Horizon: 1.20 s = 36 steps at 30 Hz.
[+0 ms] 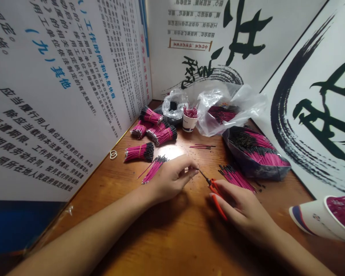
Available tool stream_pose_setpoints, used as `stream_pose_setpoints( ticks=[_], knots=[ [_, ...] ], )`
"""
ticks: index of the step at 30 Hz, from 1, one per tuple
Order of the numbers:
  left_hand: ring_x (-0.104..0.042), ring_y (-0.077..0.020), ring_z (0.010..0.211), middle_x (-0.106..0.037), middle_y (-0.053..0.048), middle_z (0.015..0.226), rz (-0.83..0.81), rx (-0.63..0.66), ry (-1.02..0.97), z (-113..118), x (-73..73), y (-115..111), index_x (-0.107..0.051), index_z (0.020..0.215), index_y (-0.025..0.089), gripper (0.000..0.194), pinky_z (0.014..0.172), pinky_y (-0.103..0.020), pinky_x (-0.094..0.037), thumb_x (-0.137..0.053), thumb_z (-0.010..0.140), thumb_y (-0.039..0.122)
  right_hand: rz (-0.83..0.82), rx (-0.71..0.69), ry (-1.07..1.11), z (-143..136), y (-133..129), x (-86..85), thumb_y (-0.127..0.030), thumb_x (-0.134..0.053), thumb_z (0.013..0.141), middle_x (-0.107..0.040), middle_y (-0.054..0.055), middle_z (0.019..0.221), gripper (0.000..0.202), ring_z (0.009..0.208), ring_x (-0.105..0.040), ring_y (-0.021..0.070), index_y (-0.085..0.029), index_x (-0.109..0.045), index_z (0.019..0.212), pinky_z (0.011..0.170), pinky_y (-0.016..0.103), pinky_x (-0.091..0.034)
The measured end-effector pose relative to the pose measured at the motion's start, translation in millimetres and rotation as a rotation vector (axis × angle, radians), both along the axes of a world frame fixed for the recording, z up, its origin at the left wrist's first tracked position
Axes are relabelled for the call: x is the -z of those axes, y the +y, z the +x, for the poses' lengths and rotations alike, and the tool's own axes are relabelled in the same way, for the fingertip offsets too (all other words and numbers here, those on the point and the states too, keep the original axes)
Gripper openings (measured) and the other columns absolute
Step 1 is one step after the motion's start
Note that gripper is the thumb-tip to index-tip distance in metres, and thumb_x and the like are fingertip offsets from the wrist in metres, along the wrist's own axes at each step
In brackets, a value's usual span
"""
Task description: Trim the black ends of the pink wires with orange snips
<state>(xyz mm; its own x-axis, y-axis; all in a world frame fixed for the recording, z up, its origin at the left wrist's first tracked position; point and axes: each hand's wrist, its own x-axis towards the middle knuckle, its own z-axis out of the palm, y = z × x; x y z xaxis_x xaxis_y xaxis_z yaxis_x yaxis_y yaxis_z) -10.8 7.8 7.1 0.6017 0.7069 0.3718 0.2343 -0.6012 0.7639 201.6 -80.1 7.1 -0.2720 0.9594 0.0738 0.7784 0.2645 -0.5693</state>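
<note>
From my distant seat I have the right hand (244, 207) gripping the red-handled snips (211, 183), fingers and thumb round the handles. Just left of the snips' tip, the left hand (174, 176) pinches a thin wire (186, 169), mostly hidden. Loose pink wires (237, 179) lie right of the snips; a paper cup (190, 123) stands beyond them.

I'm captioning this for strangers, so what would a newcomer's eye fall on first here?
Probably the orange-handled scissors in the right hand, their tips close to the left hand. Next, the magenta, black-ended bundles piled beyond the left hand. The big dark brush characters on the right-hand wall panel also stand out.
</note>
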Motion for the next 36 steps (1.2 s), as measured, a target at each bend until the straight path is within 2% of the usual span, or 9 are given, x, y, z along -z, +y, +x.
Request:
stream_pose_setpoints(
  ticks=[9,25,36],
  knots=[
    [-0.048,-0.0112,0.069,-0.057,-0.001,0.078,-0.114,-0.002,-0.122,3.4,-1.1,1.2,-0.062,0.087,0.014,0.007,0.064,-0.023,-0.039,-0.056,0.089,0.018,0.072,0.012,-0.006,3.3,-0.4,2.4,-0.039,-0.045,0.097,-0.067,0.003,0.078,0.025,0.067,-0.061,0.0164,-0.018,-0.059,0.101,0.06,0.027,-0.043],
    [-0.053,-0.0132,0.074,-0.06,-0.002,0.079,-0.112,0.014,-0.185,3.5,-1.9,0.2,-0.064,0.086,0.015,0.008,0.071,-0.026,-0.042,-0.057,0.089,0.018,0.069,-0.038,0.039,4.3,-0.2,-0.3,-0.035,-0.044,0.098,-0.069,0.003,0.079,0.024,0.068,-0.064,0.0152,-0.018,-0.061,0.1,0.06,0.024,-0.045],
    [-0.046,-0.0105,0.068,-0.054,0.0,0.074,-0.324,0.031,-0.248,6.9,-4.6,-2.9,-0.064,0.084,0.013,0.007,0.063,-0.023,-0.037,-0.059,0.087,0.018,0.115,-0.014,-0.002,3.9,-1.7,-1.0,-0.034,-0.046,0.096,-0.065,0.0,0.07,0.021,0.058,-0.059,0.0132,-0.019,-0.06,0.098,0.056,0.024,-0.042]
  ],
)
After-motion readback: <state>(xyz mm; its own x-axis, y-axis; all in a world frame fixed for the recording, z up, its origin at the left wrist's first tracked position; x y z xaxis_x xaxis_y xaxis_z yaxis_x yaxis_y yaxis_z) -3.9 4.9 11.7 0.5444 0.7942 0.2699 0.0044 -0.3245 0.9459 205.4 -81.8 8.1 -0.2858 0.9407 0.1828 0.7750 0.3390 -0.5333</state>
